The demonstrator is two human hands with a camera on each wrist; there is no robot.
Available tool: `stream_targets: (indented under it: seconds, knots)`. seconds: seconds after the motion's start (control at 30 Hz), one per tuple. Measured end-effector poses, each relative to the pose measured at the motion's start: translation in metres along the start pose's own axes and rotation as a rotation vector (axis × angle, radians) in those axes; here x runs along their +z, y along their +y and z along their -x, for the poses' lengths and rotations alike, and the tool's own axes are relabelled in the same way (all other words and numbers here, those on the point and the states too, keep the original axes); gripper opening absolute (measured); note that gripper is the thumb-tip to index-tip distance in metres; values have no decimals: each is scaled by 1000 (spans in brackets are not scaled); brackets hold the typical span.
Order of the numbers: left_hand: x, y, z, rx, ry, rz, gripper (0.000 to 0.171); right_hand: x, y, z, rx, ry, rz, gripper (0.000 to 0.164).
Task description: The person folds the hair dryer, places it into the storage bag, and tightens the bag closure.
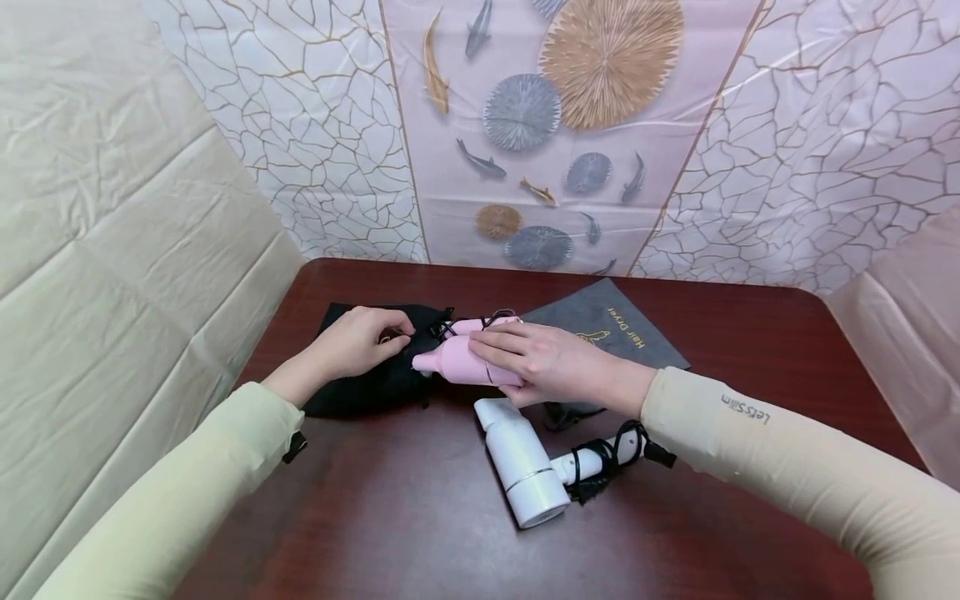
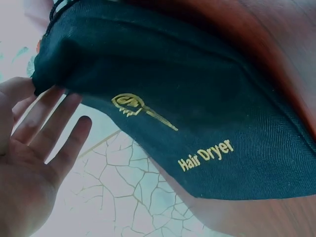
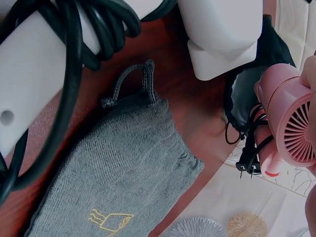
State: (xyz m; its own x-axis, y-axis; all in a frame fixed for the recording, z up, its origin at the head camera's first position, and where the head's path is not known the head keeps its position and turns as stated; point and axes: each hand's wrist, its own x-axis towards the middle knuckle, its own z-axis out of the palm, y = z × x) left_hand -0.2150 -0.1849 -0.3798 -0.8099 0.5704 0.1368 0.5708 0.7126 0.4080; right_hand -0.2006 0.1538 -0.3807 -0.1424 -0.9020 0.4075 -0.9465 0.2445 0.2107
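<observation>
My right hand (image 1: pixel 551 358) grips a pink hair dryer (image 1: pixel 459 362) by its barrel, nozzle pointing left at the mouth of a black drawstring bag (image 1: pixel 348 396). In the right wrist view the round vent grille of the pink dryer (image 3: pixel 298 131) shows, and a black cord with a two-pin plug is wound about its handle. My left hand (image 1: pixel 363 340) pinches the bag's edge near its mouth. The left wrist view shows the black bag (image 2: pixel 197 103) with gold "Hair Dryer" print, its rim between thumb and fingers.
A white hair dryer (image 1: pixel 525 467), black cord wrapped round its handle, lies on the dark red table (image 1: pixel 360 517) in front of my right hand. Behind that hand lies a flat grey drawstring bag (image 1: pixel 645 337) with gold print. A patterned cloth wall (image 1: pixel 337 125) stands beyond the table's far edge.
</observation>
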Motion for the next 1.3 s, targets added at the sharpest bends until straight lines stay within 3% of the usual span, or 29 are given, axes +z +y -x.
stream_targets:
  seconds: [0.17, 0.43, 0.6, 0.8, 1.07, 1.3]
  knots:
    - [0, 4, 8, 39, -31, -31, 8, 2, 4, 0, -21, -8, -1, 63]
    - [6, 8, 8, 5, 56, 11, 9, 11, 2, -7, -127, 17, 43, 59]
    - [9, 11, 3, -20, 90, 37, 9, 11, 2, -11, -152, -17, 59, 59]
    - [10, 18, -4, -3, 118, 21, 9, 13, 6, -14, -139, -14, 99, 63]
    - [16, 31, -15, -38, 163, -11, 9, 17, 7, -16, -156, -9, 85, 62]
    - [15, 39, -18, -65, 233, -50, 10, 18, 11, -19, -32, -16, 6, 67]
